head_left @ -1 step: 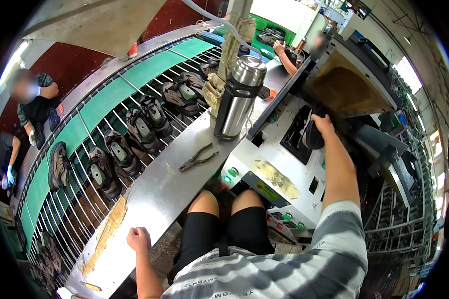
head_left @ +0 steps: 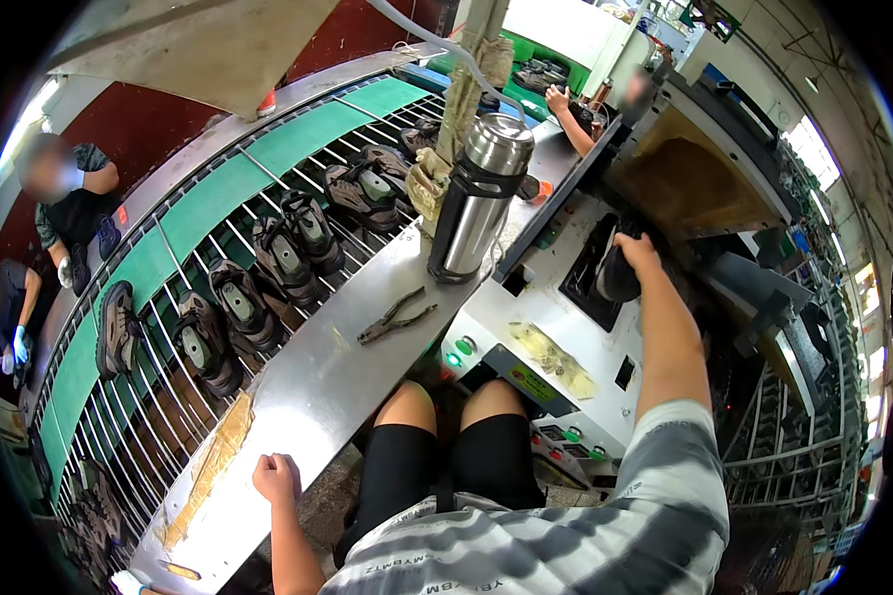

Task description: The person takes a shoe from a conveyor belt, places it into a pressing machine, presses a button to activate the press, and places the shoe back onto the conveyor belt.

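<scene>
Pliers (head_left: 397, 317) on shelf (head_left: 308, 397), flask (head_left: 476, 203) behind them, shoes (head_left: 268, 288) on rack (head_left: 218, 228) left

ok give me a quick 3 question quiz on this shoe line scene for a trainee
1. True or false: the right hand holds a dark shoe in the machine's opening.
2. What tool lies on the steel bench near the steel flask? A) pliers B) hammer C) scissors
3. Fill in: the left hand rests as a closed ____ on the bench edge.

Key
1. True
2. A, the pliers
3. fist
</scene>
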`<state>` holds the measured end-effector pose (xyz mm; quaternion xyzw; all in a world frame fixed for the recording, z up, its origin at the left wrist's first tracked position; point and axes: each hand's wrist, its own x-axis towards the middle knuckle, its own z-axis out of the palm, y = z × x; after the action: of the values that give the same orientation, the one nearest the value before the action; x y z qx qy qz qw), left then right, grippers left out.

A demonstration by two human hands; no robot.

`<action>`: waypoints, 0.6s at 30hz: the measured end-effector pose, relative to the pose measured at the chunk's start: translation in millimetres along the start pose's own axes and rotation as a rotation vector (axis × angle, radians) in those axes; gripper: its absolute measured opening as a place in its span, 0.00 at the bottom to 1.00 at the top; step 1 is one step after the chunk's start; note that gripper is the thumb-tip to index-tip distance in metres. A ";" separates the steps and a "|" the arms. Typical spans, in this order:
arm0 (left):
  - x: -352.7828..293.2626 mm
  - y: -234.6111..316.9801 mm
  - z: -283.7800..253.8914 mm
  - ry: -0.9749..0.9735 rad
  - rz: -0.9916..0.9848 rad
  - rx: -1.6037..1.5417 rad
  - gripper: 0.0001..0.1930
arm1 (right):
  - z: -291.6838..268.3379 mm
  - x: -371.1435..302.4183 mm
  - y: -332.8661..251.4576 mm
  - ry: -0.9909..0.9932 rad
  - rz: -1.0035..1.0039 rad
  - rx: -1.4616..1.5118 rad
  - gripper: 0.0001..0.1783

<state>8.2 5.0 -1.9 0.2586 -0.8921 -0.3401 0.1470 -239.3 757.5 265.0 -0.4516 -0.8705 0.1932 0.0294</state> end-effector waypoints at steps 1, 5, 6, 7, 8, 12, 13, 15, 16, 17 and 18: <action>-8.6 0.5 0.9 -0.012 -0.022 -0.004 0.16 | 14.8 5.5 6.8 0.078 -0.001 -0.054 0.56; 23.2 -5.1 -0.5 0.034 -0.009 -0.120 0.15 | 24.8 -25.6 -36.4 0.044 -0.011 -0.041 0.54; 20.6 -9.6 -1.8 0.028 -0.012 -0.117 0.15 | 20.2 -28.7 -35.3 0.032 -0.011 -0.045 0.54; 17.9 -14.4 -3.8 0.020 -0.015 -0.113 0.15 | 17.7 -31.7 -33.5 0.020 -0.010 -0.050 0.54; 19.9 -14.8 -3.5 0.016 -0.011 -0.114 0.15 | 18.6 -32.2 -32.4 0.035 -0.016 -0.061 0.53; 16.0 -16.4 1.8 0.026 -0.005 -0.122 0.15 | 23.8 -58.8 -33.4 0.087 -0.016 -0.140 0.49; 15.5 -17.4 4.8 0.038 0.008 -0.126 0.15 | 23.1 -62.7 -31.4 0.082 0.005 -0.122 0.49; 21.0 -8.6 4.9 0.056 -0.004 -0.159 0.14 | 24.4 -74.9 -31.0 0.069 0.031 -0.131 0.48; 21.0 -2.7 5.6 0.063 -0.034 -0.159 0.13 | 28.7 -79.2 -23.3 0.113 0.013 -0.162 0.45; 18.0 7.8 2.5 0.081 -0.066 -0.156 0.12 | 34.2 -84.1 -16.0 0.122 -0.041 -0.180 0.44; 16.4 17.3 2.3 0.092 -0.098 -0.157 0.12 | 38.0 -91.7 -4.1 0.137 -0.091 -0.201 0.44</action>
<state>-12.6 8.1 9.6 0.3050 -0.8412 -0.4036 0.1909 -197.0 670.5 242.7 -0.4247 -0.9010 0.0719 0.0522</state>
